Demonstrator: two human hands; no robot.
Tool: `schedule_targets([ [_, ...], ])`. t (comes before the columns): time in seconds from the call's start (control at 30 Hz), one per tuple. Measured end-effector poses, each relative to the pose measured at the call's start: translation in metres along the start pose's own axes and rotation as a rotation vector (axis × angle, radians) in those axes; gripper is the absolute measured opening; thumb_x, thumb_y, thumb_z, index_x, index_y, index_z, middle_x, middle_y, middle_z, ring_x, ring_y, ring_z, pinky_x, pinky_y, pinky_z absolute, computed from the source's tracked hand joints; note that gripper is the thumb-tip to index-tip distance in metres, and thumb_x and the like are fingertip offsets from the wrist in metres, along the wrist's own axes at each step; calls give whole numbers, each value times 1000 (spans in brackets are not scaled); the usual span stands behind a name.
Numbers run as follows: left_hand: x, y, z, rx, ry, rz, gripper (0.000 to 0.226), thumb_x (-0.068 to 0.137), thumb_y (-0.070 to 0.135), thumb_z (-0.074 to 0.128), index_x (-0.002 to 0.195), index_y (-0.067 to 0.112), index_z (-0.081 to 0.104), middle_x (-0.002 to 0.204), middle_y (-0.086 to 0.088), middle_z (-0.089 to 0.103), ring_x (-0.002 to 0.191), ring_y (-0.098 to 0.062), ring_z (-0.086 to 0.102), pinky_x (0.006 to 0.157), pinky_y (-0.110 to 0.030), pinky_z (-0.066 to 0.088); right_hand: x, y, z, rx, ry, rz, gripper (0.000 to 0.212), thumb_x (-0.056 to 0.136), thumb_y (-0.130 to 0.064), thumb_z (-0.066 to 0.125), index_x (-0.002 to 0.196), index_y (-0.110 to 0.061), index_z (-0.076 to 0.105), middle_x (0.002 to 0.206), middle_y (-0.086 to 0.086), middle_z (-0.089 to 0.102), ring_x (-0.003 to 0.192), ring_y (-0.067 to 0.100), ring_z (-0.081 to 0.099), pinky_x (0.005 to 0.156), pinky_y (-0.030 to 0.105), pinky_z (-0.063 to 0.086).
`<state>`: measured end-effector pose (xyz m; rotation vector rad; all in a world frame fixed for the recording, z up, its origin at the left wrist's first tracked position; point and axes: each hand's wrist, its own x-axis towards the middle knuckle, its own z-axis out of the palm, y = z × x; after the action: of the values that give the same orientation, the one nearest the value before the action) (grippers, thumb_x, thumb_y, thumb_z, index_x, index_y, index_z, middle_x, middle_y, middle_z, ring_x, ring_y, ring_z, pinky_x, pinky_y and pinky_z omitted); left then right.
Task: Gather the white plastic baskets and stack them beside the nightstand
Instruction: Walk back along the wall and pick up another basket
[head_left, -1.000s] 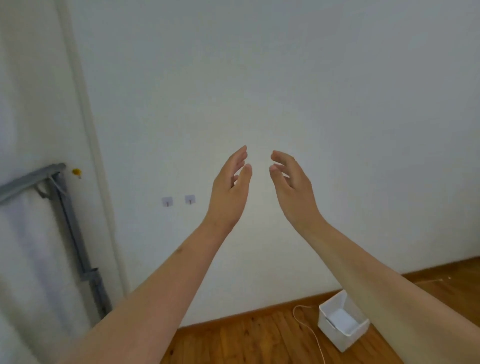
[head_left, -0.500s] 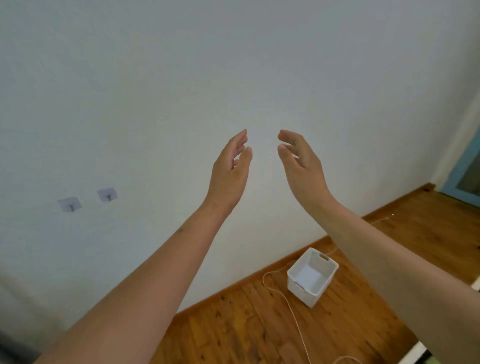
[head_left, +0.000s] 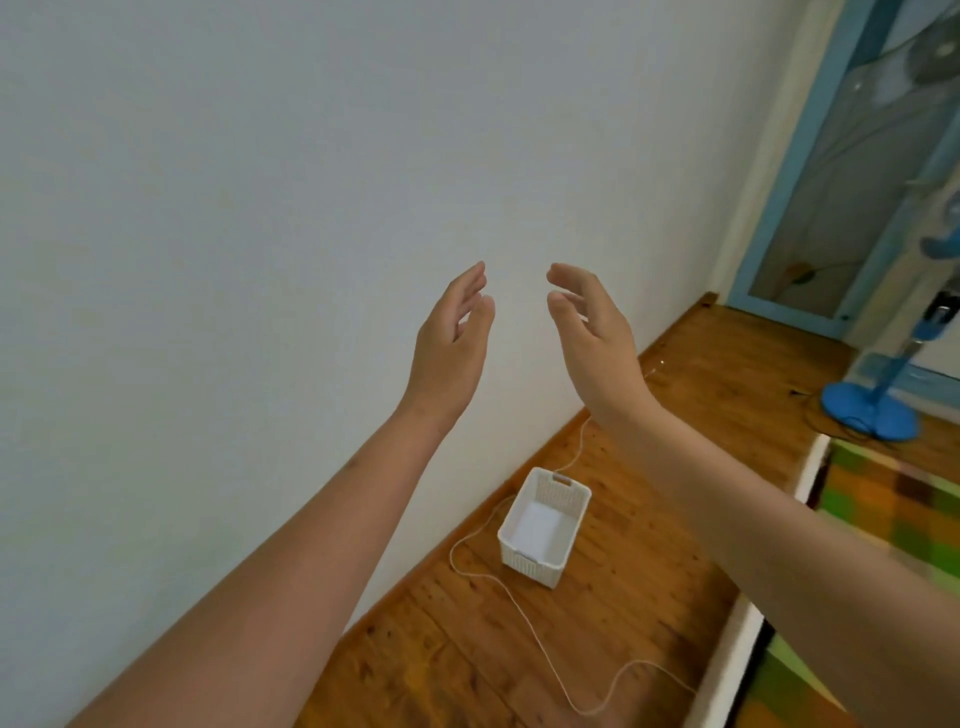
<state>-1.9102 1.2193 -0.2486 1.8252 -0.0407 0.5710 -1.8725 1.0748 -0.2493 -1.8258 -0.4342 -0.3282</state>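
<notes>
Room: plain white wall (head_left: 260, 208) meeting a wooden plank floor (head_left: 649, 571); a blue standing fan (head_left: 872, 410) and a blue-framed glass door (head_left: 831, 208) far right.
Hands: left hand (head_left: 449, 345) and right hand (head_left: 592, 338) raised side by side, fingers loosely spread, holding nothing.
Basket: one white woven-pattern plastic basket (head_left: 543, 527) on the floor beside the wall, empty, well below both hands.
Nightstand: not visible.
Risk: a thin white cord (head_left: 519, 608) loops just beside the basket; lifting carelessly could snag it, or a foot could catch.

fan (head_left: 883, 384) top cut off, bedspread (head_left: 883, 519) blurred
</notes>
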Motion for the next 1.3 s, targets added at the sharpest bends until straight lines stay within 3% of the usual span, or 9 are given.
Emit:
schedule_targets([
  [0.3, 109, -73, 42, -73, -252, 56, 46, 102, 37, 41, 147, 30, 42, 150, 8, 47, 135, -2, 43, 96, -7, 35, 77, 55, 23, -117, 179, 90, 41, 101, -44, 43, 140, -32, 47, 140, -19, 51, 104, -22, 47, 79, 2, 37],
  [0.53, 174, -152, 67, -95, -372, -30, 46, 102, 38, 41, 147, 29, 43, 149, 9, 49, 128, 5, 44, 90, -3, 35, 119, 115, 48, -183, 259, 219, 41, 102, -41, 43, 141, -28, 47, 142, -13, 52, 118, -4, 50, 80, 4, 40],
  [0.7, 191, -206, 98, -94, -430, -123, 44, 103, 39, 41, 146, 32, 44, 149, 9, 49, 130, 2, 44, 88, -2, 34, 131, 172, 60, -186, 279, 323, 41, 102, -42, 44, 140, -28, 48, 139, -16, 53, 108, -11, 52, 81, 5, 40],
  [0.8, 203, -242, 125, -87, -465, -190, 45, 102, 40, 41, 146, 32, 43, 150, 8, 49, 132, -2, 45, 85, 0, 35, 140, 215, 61, -171, 270, 398, 40, 102, -41, 44, 140, -28, 49, 131, -23, 51, 103, -17, 50, 78, 5, 40],
  [0.9, 215, -284, 157, -62, -492, -257, 46, 101, 40, 41, 146, 32, 43, 150, 8, 48, 128, 2, 46, 76, 7, 37, 151, 266, 57, -164, 245, 467, 41, 102, -38, 45, 141, -26, 49, 136, -16, 53, 105, -14, 49, 83, 6, 39],
  [0.97, 219, -319, 181, -48, -494, -337, 46, 100, 42, 41, 145, 33, 44, 148, 9, 49, 119, 8, 48, 72, 8, 38, 158, 307, 54, -160, 219, 528, 41, 102, -36, 45, 141, -24, 49, 139, -12, 54, 107, -13, 50, 82, 5, 37],
  [1.07, 221, -372, 214, -15, -488, -438, 48, 96, 50, 40, 143, 41, 44, 145, 17, 51, 103, 23, 47, 75, -2, 39, 165, 370, 53, -181, 209, 614, 41, 102, -36, 45, 141, -24, 48, 142, -9, 52, 117, -2, 47, 87, 11, 38],
  [1.2, 218, -451, 249, 32, -476, -568, 48, 90, 62, 40, 137, 53, 44, 122, 39, 51, 96, 30, 47, 77, -10, 37, 166, 460, 62, -182, 215, 738, 42, 102, -34, 46, 142, -23, 48, 142, -8, 52, 118, 1, 47, 96, 24, 43],
  [1.3, 210, -520, 270, 73, -458, -632, 49, 90, 57, 41, 138, 47, 46, 107, 45, 50, 94, 36, 46, 74, -8, 37, 155, 534, 79, -163, 217, 825, 42, 101, -33, 47, 141, -23, 49, 141, -8, 53, 120, 5, 51, 87, 16, 41],
])
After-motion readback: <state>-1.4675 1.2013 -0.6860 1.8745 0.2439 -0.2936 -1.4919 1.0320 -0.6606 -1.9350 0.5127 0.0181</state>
